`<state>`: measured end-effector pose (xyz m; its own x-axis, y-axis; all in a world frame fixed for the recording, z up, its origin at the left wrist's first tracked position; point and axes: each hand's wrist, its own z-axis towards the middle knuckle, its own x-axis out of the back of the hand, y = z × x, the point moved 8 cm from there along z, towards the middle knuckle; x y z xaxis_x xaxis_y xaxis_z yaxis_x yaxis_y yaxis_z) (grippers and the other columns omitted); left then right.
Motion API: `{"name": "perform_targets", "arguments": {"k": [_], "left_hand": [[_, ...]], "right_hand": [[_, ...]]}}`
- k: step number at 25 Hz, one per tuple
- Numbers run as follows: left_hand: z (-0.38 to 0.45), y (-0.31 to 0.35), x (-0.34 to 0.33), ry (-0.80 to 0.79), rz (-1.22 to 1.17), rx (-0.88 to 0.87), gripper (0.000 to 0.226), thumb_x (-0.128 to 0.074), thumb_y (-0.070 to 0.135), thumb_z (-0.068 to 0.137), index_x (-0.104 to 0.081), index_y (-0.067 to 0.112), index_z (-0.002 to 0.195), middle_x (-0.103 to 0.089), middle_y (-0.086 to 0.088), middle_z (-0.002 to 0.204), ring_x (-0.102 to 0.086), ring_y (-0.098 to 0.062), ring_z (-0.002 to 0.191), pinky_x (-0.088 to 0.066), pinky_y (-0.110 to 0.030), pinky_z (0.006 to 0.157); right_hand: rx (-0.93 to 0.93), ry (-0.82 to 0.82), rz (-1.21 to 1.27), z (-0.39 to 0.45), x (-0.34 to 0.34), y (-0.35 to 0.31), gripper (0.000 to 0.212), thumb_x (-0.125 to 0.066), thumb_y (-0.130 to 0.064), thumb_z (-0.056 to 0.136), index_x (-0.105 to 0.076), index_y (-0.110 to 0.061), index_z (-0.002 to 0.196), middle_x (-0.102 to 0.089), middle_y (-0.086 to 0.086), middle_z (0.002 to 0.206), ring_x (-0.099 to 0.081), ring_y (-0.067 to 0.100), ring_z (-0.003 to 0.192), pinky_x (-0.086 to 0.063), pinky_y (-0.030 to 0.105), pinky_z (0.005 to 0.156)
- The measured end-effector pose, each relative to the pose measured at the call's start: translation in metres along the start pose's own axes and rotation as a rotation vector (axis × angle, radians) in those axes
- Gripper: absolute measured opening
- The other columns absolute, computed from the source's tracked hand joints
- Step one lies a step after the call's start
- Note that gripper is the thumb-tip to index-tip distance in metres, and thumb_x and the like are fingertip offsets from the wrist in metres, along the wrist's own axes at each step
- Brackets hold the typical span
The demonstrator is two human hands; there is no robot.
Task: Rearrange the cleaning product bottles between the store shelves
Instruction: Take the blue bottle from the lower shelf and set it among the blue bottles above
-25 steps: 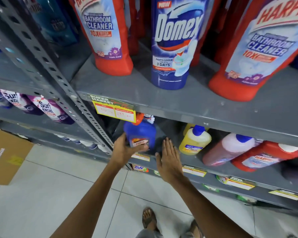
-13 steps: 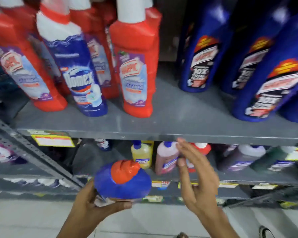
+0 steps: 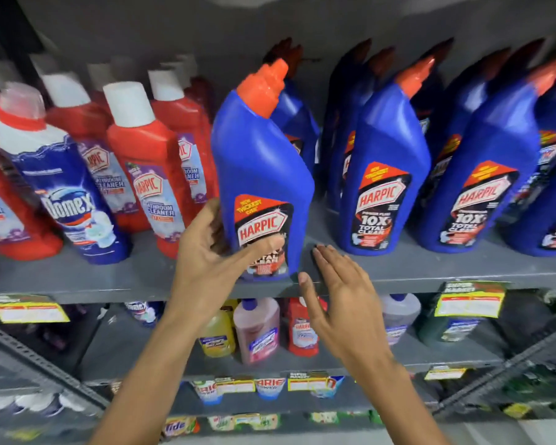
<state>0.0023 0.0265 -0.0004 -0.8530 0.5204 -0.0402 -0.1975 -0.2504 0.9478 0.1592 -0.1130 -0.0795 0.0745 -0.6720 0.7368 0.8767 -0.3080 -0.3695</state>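
A blue Harpic bottle with an orange cap stands at the front edge of the grey upper shelf. My left hand grips its lower part, thumb across the label. My right hand is open just right of the bottle's base, fingers flat against the shelf edge, not holding anything. Several more blue Harpic bottles stand to the right. Red Harpic bathroom cleaner bottles and one blue Domex bottle stand to the left.
On the lower shelf stand a yellow bottle, a pink bottle and a small red Harpic bottle. Yellow price tags hang on the shelf edges. Detergent packs lie further down. A slotted upright runs at the left.
My left hand has lifted the blue Harpic bottle from the lower shelf up onto the upper shelf and stood it upright. My right hand followed upward to the shelf edge. The view tilted up.
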Motion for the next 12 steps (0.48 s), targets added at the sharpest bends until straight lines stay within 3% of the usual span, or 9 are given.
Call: {"name": "perform_targets", "arguments": {"k": [6, 8, 12], "left_hand": [[0.031, -0.023, -0.013, -0.013, 0.044, 0.048, 0.068, -0.096, 0.016, 0.07, -0.067, 0.019, 0.131, -0.082, -0.002, 0.122, -0.079, -0.021, 0.114, -0.062, -0.049, 0.103], [0.04, -0.027, -0.014, -0.037, 0.064, 0.056, 0.065, -0.095, 0.012, 0.074, -0.066, 0.019, 0.132, -0.082, -0.001, 0.122, -0.078, -0.018, 0.114, -0.062, -0.048, 0.104], [0.048, -0.032, -0.015, -0.072, 0.089, 0.055, 0.065, -0.093, 0.01, 0.077, -0.063, 0.018, 0.135, -0.081, 0.0, 0.123, -0.078, -0.014, 0.113, -0.063, -0.033, 0.098]], "right_hand": [[0.011, 0.001, -0.089, -0.001, 0.0, -0.007, 0.057, -0.049, -0.045, 0.109, -0.061, -0.008, 0.15, -0.061, 0.007, 0.157, -0.054, 0.022, 0.149, -0.032, 0.034, 0.128], [-0.002, -0.001, -0.101, -0.002, 0.0, -0.008, 0.057, -0.048, -0.045, 0.109, -0.06, -0.008, 0.151, -0.06, 0.007, 0.158, -0.054, 0.022, 0.15, -0.03, 0.033, 0.128], [-0.019, 0.007, -0.098, -0.003, -0.002, -0.009, 0.058, -0.046, -0.045, 0.109, -0.059, -0.009, 0.152, -0.06, 0.006, 0.158, -0.054, 0.02, 0.15, -0.034, 0.035, 0.128]]}}
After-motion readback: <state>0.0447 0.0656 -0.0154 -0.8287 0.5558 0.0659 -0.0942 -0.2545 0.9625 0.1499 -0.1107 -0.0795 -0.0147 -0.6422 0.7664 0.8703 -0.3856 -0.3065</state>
